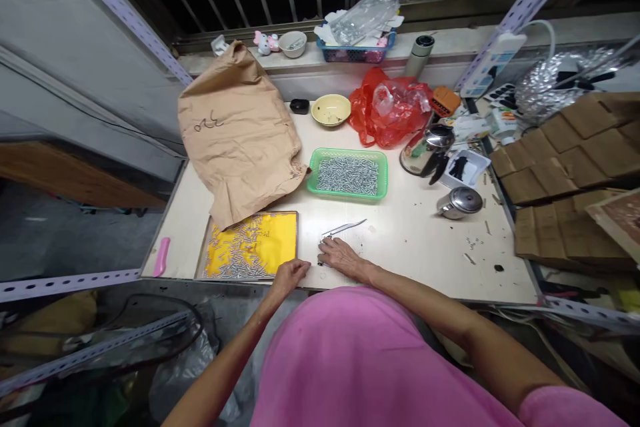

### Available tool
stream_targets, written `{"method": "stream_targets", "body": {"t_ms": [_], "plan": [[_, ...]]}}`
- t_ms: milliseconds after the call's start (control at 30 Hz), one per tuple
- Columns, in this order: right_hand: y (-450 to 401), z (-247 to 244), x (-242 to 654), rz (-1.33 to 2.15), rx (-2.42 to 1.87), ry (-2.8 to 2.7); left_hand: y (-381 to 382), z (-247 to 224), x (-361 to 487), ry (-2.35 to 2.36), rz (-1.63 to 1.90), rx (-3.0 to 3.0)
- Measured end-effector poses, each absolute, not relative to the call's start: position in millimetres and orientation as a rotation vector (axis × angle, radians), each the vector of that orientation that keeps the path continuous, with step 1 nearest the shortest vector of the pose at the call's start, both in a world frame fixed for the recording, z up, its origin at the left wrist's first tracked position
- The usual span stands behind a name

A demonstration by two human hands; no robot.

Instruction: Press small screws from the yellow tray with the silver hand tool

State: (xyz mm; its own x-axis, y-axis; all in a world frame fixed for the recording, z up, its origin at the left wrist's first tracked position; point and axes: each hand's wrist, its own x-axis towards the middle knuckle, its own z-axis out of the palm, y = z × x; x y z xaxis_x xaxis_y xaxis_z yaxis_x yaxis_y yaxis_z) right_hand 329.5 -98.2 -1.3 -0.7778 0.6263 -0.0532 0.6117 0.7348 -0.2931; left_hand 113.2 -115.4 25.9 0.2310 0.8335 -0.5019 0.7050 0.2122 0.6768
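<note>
- Yellow lining shows in the shallow tray [284, 237], strewn with small metal pins [243, 264], just left of the left hand [293, 273].
- That hand's fingertips are bunched near the table [400, 263] edge; whether they pinch a pin cannot be told.
- The right hand [343, 258] lies palm down, fingers slightly spread near a slim tweezer-like tool [356, 223]; what is under it is hidden.
- The green plastic basket [383, 180] of screws [347, 175] stands beyond both hands.
- Such small work would favour light fingertips, steady wrists, and loose pins kept inside the tray's rim.
</note>
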Motion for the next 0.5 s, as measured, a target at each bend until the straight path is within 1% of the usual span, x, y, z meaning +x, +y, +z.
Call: {"method": "stream_targets", "body": {"t_ms": [133,267,367,500], "plan": [[-90,-9,313,0.399,-0.995,-2.966,-93,26,72,1.932,0.202,1.478],[-89,-3,304,0.374,-0.947,-2.941,-63,30,50,2.136,0.194,1.653],[-87,22,306,0.397,-1.068,-2.769,-40,32,48,2.160,0.189,1.783],[-62,76,329,0.342,-1.339,-2.389,-12,31,56,2.133,0.132,1.874]]}}
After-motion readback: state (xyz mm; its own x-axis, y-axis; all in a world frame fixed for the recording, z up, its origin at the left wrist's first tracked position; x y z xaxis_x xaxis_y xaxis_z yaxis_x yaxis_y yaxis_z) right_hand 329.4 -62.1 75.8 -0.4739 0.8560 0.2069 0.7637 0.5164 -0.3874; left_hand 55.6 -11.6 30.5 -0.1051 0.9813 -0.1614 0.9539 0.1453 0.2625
